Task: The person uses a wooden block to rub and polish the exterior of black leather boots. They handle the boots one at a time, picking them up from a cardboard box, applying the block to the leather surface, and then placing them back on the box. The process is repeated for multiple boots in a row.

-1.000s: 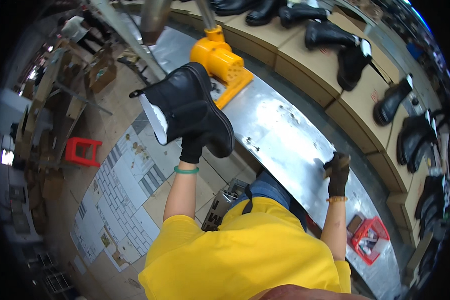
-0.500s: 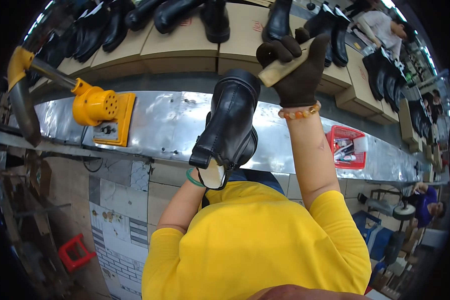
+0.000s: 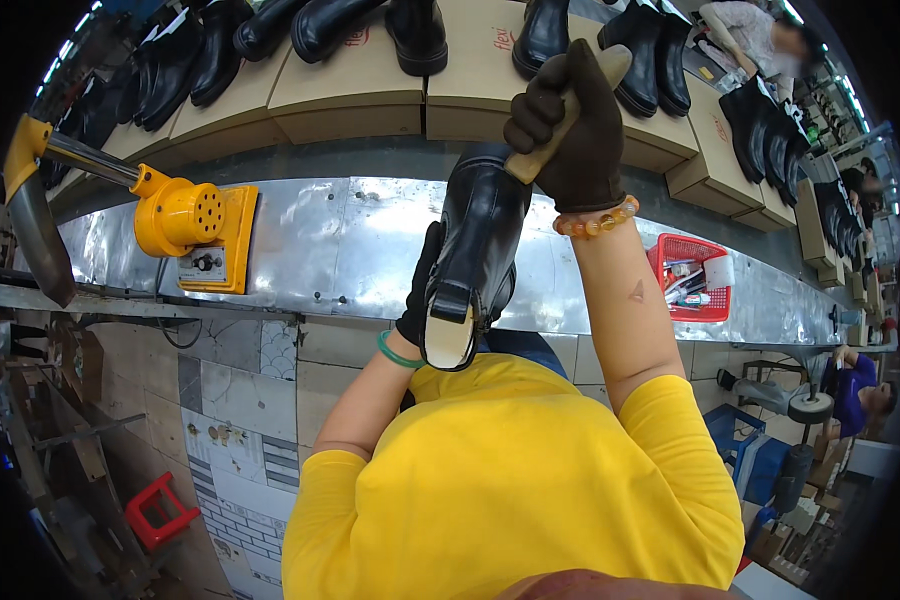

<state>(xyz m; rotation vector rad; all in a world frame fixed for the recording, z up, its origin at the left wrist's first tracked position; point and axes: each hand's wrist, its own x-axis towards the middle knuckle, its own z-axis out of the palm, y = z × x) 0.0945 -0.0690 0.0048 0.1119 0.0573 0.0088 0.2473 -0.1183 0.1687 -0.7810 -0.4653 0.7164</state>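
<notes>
A black leather ankle boot (image 3: 480,225) is held up in front of my chest, its pale-lined opening turned toward me. My left hand (image 3: 417,295), in a dark glove, is closed on the boot's left side; the boot hides most of its fingers. My right hand (image 3: 577,130), also dark-gloved, is closed around a tan, bar-shaped piece (image 3: 530,160) whose kind I cannot tell. The lower end of this bar meets the boot's far end in the picture, though whether it presses there is unclear.
The metal workbench (image 3: 360,230) carries a yellow machine (image 3: 185,220) with a hose at left and a red basket (image 3: 660,250) of small tubes at right. Cardboard boxes (image 3: 345,120) with black boots (image 3: 417,40) line the far side. A red stool (image 3: 160,510) stands on the floor. Other people are at right.
The boot has turned and shifted slightly right, showing more of my left glove. My right hand has moved a little left, bringing the tan bar against or over the boot's far end.
</notes>
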